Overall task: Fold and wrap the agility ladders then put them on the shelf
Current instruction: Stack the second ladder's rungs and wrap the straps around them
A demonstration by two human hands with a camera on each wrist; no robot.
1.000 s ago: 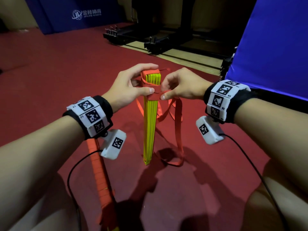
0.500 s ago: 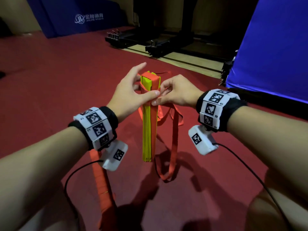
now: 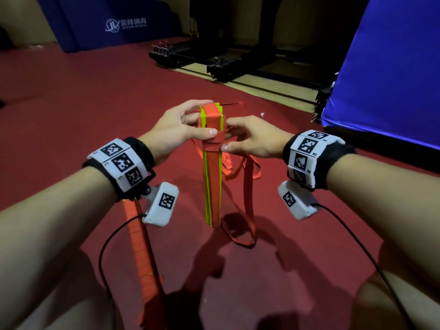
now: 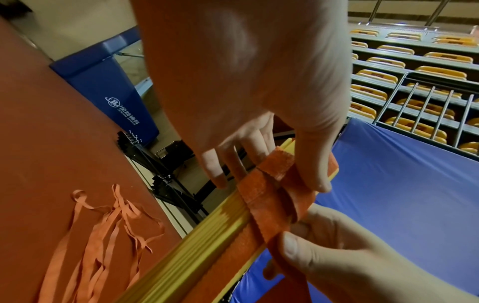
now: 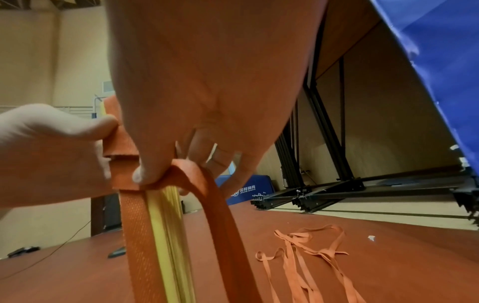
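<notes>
A bundle of yellow ladder rungs (image 3: 207,186) stands upright between my hands, with an orange strap (image 3: 213,167) running over its top and down its front. My left hand (image 3: 202,117) grips the bundle's top, thumb across the front. My right hand (image 3: 228,135) pinches a strap turn against the bundle just below. The left wrist view shows the strap (image 4: 261,196) crossing the rungs (image 4: 207,235) under both thumbs. In the right wrist view the strap (image 5: 207,194) loops out from under my right thumb. Loose strap loops (image 3: 247,186) hang to the floor. A second ladder, wrapped in orange (image 3: 140,246), lies at lower left.
Red floor mat (image 3: 71,103) all round. A tall blue padded block (image 3: 381,67) stands at the right, black metal frames (image 3: 214,58) behind, a blue mat with a logo (image 3: 119,22) at the far left. Strap ends (image 5: 305,256) trail on the floor.
My left hand's fingers, spread half a second ago, have curled round the bundle's top again. The strap now lies over the top and down the front, and my right thumb has moved lower.
</notes>
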